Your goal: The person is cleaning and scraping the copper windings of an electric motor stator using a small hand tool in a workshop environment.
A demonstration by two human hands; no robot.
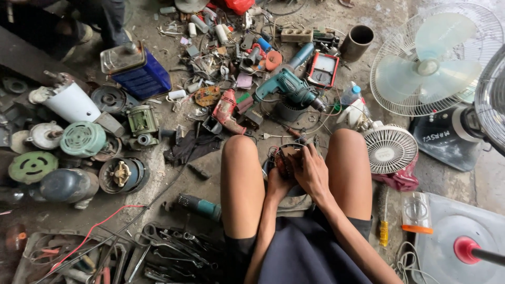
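Left hand [278,184]: cupped under a motor stator [284,160] between the knees, gripping it. Right hand [311,171]: fingers curled over its rim, apparently pressing the windings. Teal drill [289,87] lies ahead.

A small round motor stator [282,159] with reddish copper windings in a dark metal ring sat just below the frame's centre, tilted on edge and partly hidden, its open face turned toward the upper left.

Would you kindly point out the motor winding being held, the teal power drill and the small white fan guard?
motor winding [283,160], head view, copper coil side.
teal power drill [288,85], head view, its body.
small white fan guard [390,149], head view, centre of the grille.
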